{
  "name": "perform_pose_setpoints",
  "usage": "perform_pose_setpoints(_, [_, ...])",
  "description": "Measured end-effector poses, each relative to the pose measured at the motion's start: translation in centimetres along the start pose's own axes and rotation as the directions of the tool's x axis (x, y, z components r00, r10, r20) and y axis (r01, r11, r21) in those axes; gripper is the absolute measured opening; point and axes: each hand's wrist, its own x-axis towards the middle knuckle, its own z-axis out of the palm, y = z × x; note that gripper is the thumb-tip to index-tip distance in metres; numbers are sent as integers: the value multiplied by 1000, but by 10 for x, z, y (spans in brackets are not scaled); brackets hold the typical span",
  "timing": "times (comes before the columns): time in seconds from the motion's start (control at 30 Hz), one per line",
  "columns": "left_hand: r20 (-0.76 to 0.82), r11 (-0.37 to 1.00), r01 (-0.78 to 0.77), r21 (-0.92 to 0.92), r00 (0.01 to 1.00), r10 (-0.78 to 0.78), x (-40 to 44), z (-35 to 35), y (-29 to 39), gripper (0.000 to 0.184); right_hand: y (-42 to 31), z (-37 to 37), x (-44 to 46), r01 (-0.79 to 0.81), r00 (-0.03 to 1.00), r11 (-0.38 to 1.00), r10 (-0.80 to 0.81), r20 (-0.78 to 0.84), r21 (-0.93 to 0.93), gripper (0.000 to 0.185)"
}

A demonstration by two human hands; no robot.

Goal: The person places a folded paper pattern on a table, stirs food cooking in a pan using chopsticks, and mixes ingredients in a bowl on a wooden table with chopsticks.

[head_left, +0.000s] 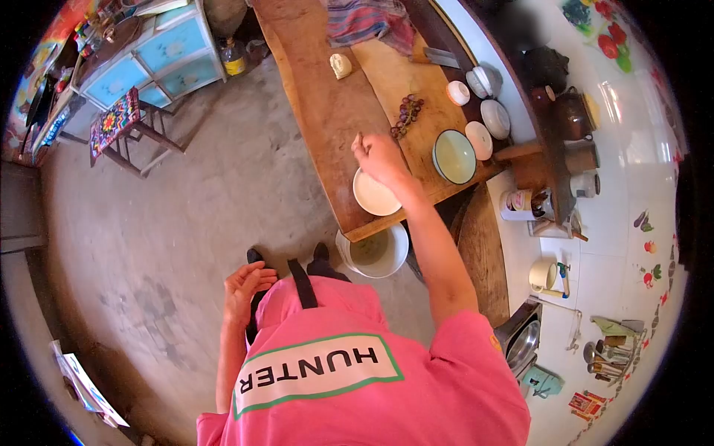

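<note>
The right hand (pixel 381 157) curls its fingers above the white bowl (pixel 375 197); whether they pinch anything, I cannot tell. The left hand (pixel 249 286) hangs loosely open. Around the right hand: grapes (pixel 407 117) at 1 o'clock, basin (pixel 454 157) at 3, bucket (pixel 383 256) at 6 below the table (pixel 309 89), pale lump (pixel 341 67) at 11, cleaver (pixel 442 57) farther off at 1.

Black "HUNTER" (pixel 309 367), upside down in view, on green-bordered white panel (pixel 327 386) of pink shirt (pixel 461 394).

white bowl (pixel 376 195) – partly hidden, striped cloth (pixel 370 21) – cut off
</note>
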Motion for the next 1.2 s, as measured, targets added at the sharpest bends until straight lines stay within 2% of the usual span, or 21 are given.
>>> perform_pose_setpoints(0.07, [9,999,-3,39,1000,3,4,-8,2,32,-2,13,-26,103,992,995,-102,-73,11,18])
perform_pose_setpoints(0.17, [10,997,5,73,1000,-6,12,-22,1,32,6,30,-62,170,976,982,-179,-123,-77,14])
perform_pose_setpoints(0.27, [-8,993,22,114,1000,-22,18,-32,2,31,11,35,-102,80,983,994,-91,-157,-75,11])
perform_pose_setpoints(0.37, [-15,979,35,203,999,-33,26,-49,-4,34,26,35,-140,-3,946,947,106,-305,321,14])
perform_pose_setpoints(0.4, [-15,970,36,239,999,-34,30,-58,-10,36,40,40,-151,-49,916,901,213,-340,432,15])
perform_pose_setpoints(0.47, [-18,901,30,432,1000,-25,34,-74,-22,34,75,51,-167,-105,829,761,423,-367,640,18])
perform_pose_setpoints(0.6, [19,731,-2,683,1000,-16,42,-119,-53,33,101,46,-167,34,699,584,566,-437,811,23])
perform_pose_setpoints(0.73, [-53,794,134,593,990,-128,46,-141,-67,28,108,63,-150,163,685,354,631,-364,921,26])
perform_pose_setpoints(0.83, [-235,862,329,386,938,-253,46,-169,-89,24,105,63,-158,47,712,332,651,-265,942,26])
perform_pose_setpoints(0.87, [-272,891,325,318,931,-242,41,-177,-98,20,105,55,-167,-14,732,308,651,-200,951,26])
perform_pose_setpoints(0.97, [-393,884,429,186,857,-334,28,-195,-125,17,126,36,-185,-69,735,347,651,-188,935,26])
perform_pose_setpoints(1.0, [-279,778,353,519,931,-237,24,-207,-142,15,126,33,-185,-30,696,368,675,-245,929,27])
perform_pose_setpoints(1.03, [-158,588,206,782,978,-133,20,-213,-152,14,128,35,-180,13,684,372,674,-280,928,26])
perform_pose_setpoints(1.07, [-10,290,53,956,989,-149,19,-219,-161,14,131,40,-172,56,670,376,673,-315,925,26])
perform_pose_setpoints(1.1, [124,-36,-134,990,970,-211,17,-218,-159,15,129,44,-166,101,654,380,672,-349,920,25])
perform_pose_setpoints(1.13, [21,178,7,984,988,-153,15,-215,-161,16,125,50,-160,112,693,336,648,-316,935,26])
perform_pose_setpoints(1.2, [-217,584,235,777,971,-102,7,-199,-166,19,118,50,-161,53,726,286,647,-233,957,26])
